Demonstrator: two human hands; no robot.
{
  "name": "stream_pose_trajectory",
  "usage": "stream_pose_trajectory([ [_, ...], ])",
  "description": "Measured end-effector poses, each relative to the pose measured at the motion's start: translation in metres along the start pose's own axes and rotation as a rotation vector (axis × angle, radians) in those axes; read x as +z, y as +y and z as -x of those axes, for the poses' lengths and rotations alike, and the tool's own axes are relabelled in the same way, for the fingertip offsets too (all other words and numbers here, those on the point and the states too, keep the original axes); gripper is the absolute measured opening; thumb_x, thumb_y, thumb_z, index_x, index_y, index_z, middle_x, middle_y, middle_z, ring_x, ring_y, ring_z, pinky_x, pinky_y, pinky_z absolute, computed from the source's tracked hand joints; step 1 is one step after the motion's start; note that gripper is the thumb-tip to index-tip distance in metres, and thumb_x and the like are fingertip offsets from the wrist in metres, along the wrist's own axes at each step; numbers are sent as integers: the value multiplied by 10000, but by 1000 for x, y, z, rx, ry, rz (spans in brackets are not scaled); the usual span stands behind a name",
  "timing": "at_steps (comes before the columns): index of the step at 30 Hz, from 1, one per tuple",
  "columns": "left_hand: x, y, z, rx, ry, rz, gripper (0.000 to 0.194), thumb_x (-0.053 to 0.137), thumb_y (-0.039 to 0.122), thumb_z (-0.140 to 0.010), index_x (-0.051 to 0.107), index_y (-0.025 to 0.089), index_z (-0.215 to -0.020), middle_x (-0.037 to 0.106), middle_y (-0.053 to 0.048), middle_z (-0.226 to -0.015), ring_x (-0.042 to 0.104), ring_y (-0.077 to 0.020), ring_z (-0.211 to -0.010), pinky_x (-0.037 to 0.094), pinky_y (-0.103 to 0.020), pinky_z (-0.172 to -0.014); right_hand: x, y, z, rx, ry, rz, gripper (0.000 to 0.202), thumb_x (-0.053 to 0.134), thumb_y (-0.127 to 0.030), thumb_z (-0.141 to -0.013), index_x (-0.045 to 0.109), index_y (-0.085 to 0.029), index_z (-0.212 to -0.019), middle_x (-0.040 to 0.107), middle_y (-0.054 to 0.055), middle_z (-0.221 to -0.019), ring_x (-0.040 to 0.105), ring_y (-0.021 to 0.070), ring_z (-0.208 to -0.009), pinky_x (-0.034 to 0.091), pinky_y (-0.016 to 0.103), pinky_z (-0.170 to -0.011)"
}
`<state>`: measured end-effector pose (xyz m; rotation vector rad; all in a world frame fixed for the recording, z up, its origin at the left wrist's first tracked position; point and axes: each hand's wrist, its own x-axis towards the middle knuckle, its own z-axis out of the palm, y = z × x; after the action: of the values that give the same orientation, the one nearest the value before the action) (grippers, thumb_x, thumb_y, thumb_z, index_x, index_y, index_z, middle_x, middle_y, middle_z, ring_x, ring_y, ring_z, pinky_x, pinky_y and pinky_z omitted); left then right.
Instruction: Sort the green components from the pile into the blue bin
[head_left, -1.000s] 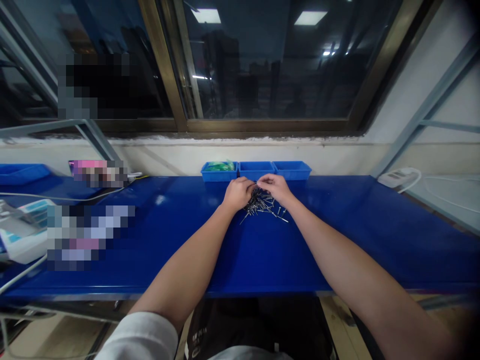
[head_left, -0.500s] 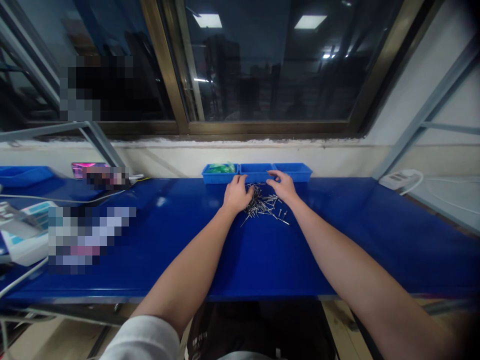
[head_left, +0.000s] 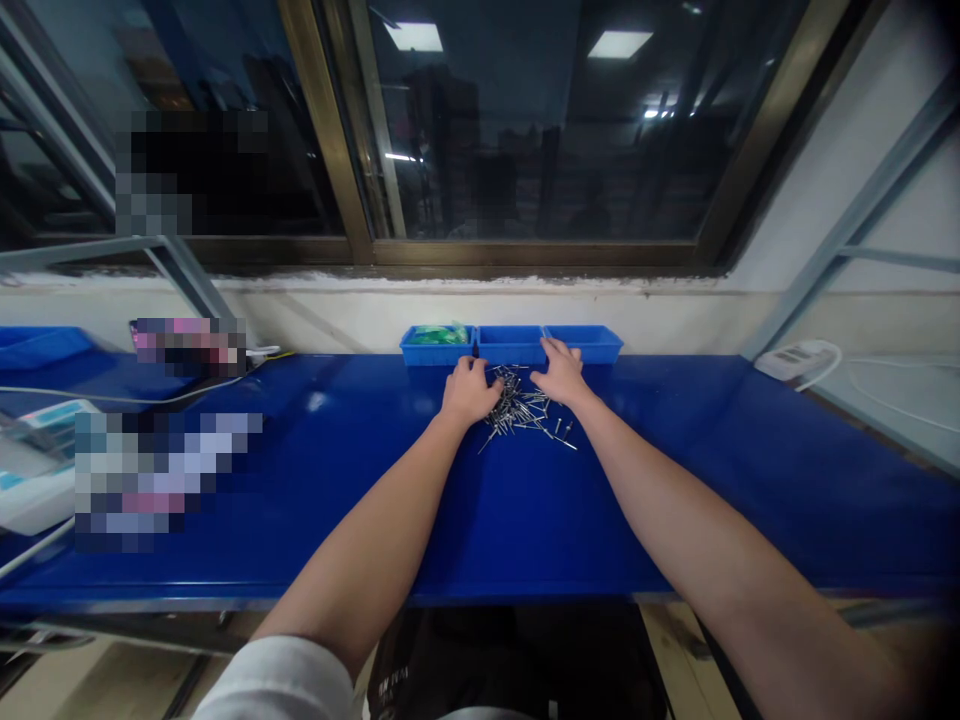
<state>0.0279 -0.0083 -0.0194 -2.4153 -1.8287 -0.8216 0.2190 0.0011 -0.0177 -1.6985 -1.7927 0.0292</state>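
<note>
A loose pile of thin silver pop rivets [head_left: 513, 402] lies on the blue table [head_left: 495, 530]. My left hand [head_left: 469, 390] rests against the pile's left side, thumb apart from the bent fingers, with nothing visibly held. On the other side, my right hand [head_left: 561, 374] is open, its thumb pointing at the pile and its fingers reaching toward the blue bins. Behind the pile stand the left bin [head_left: 438, 354] with a green plastic bag [head_left: 441, 334] in it, the middle bin [head_left: 511, 345] and the right bin [head_left: 589, 345]. Several rivets lie scattered toward the front right.
A white power strip [head_left: 796, 357] with a cable sits at the right rear. To the left are a white and teal device [head_left: 37, 460], blurred-out items and another blue tray [head_left: 41, 346]. The wall and window [head_left: 540, 130] rise behind the bins.
My right hand's fingers have spread and straightened toward the bins. My left hand has shifted slightly at the pile's left edge. The rivets look nearly the same.
</note>
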Motion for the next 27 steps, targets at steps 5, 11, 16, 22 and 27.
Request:
stream_pose_trajectory([
  [5, -1, 2, 2, 9, -8, 1, 493, 475, 503, -817, 510, 196, -1200, 473, -122, -1238, 528, -285, -1103, 429, -386, -927, 3, 2, 2, 7, -93, 42, 828, 584, -317, -662, 260, -239, -1420, 196, 30, -1508, 301, 382, -1200, 329, 523, -938],
  [11, -3, 2, 4, 69, -45, 40, 479, 495, 506, -806, 525, 227, -1194, 459, -95, -1253, 526, -257, -1109, 434, -361, -932, 6, 4, 4, 1, -128, 5, 902, 600, -304, -642, 179, -282, -1440, 99, 17, -1531, 294, 392, -1225, 342, 540, -930],
  [16, -4, 3, 5, 76, -79, 31, 505, 490, 524, -804, 523, 210, -1198, 468, -101, -1253, 538, -264, -1093, 425, -370, -936, 7, 5, 3, 18, -110, -43, 787, 515, -272, -702, 224, -236, -1433, 135, 33, -1524, 296, 370, -1245, 329, 524, -958],
  [22, -7, 2, 5, 120, -82, 65, 517, 447, 544, -823, 534, 192, -1191, 507, -100, -1246, 523, -251, -1120, 409, -365, -953, 3, 4, 3, -21, 59, -65, 549, 506, -257, -719, 495, -166, -1261, 419, 115, -1345, 356, 305, -1202, 312, 471, -985],
  [27, -8, 2, 7, 233, -165, 71, 632, 382, 617, -825, 498, 174, -1261, 452, -122, -1355, 401, -270, -1265, 327, -397, -1033, 1, 1, 10, -117, -30, -73, 322, 562, -387, -743, 645, -193, -986, 567, 94, -1009, 473, 264, -1031, 355, 438, -930],
])
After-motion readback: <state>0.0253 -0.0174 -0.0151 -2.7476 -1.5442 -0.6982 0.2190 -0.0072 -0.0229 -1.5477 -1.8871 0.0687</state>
